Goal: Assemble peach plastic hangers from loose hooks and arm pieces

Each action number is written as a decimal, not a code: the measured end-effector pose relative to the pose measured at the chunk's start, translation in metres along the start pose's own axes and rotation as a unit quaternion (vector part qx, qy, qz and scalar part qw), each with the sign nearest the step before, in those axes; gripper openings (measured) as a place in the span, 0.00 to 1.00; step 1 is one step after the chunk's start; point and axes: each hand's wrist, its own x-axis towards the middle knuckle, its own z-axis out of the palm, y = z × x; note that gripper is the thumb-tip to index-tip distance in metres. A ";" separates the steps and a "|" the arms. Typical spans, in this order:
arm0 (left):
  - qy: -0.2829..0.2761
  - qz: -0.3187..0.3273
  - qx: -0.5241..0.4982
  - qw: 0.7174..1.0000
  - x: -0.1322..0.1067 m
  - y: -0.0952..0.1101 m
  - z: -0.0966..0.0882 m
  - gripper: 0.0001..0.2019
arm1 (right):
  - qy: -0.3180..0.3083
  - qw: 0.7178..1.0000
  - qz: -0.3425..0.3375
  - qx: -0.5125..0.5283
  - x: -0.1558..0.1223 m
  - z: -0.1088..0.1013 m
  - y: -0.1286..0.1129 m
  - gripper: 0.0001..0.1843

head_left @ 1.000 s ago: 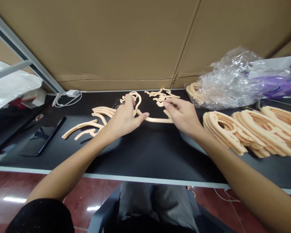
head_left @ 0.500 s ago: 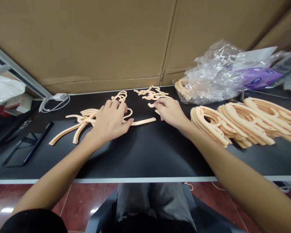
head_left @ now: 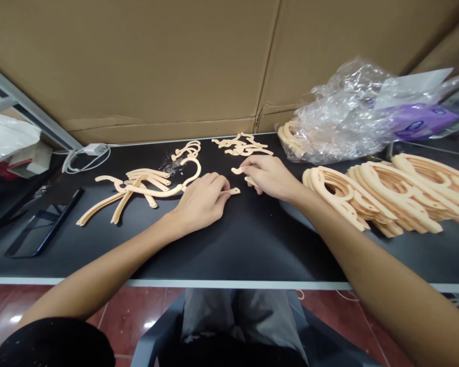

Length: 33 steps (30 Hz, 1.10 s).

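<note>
A beige plastic clothes hanger [head_left: 162, 192] with a round open hook lies across the dark table. My left hand [head_left: 203, 200] is closed around its right arm, whose holed tip sticks out past my fingers. Beside it on the right, my right hand [head_left: 270, 177] pinches a small curved beige piece [head_left: 237, 171]. Another light end shows under those fingers, and I cannot make out whether it is the same part. Loose hanger arms [head_left: 117, 209] lie crossed beneath the hanger's left side.
Small beige hooks [head_left: 191, 148] and more small curved parts [head_left: 248, 145] lie at the back. Stacked hanger parts [head_left: 331, 196] fill the right, with a clear plastic bag [head_left: 340, 122] and a purple packet [head_left: 421, 122] behind. A phone [head_left: 44, 224] and a white cable [head_left: 86, 159] are at left.
My left hand has moved right and nearer to me, from above the pile onto the hanger's right arm, baring the hook and the arms. My right hand stays nearly in place.
</note>
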 end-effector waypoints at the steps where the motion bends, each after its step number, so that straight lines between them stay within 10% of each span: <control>1: 0.000 -0.005 -0.004 1.000 -0.003 0.000 -0.001 0.04 | -0.015 1.000 -0.004 0.004 -0.001 -0.001 -0.001 0.08; 11: 0.010 0.001 0.001 1.000 -0.009 0.002 0.004 0.04 | -0.117 0.989 -0.061 -0.061 -0.013 -0.019 -0.007 0.10; 24: 0.043 0.016 -0.015 0.999 -0.010 0.000 0.009 0.04 | -0.051 0.988 -0.120 -0.081 -0.012 -0.019 0.006 0.19; 33: 0.050 0.013 -0.014 0.999 -0.010 0.002 0.008 0.04 | -0.116 0.974 -0.118 -0.153 -0.018 -0.024 -0.005 0.20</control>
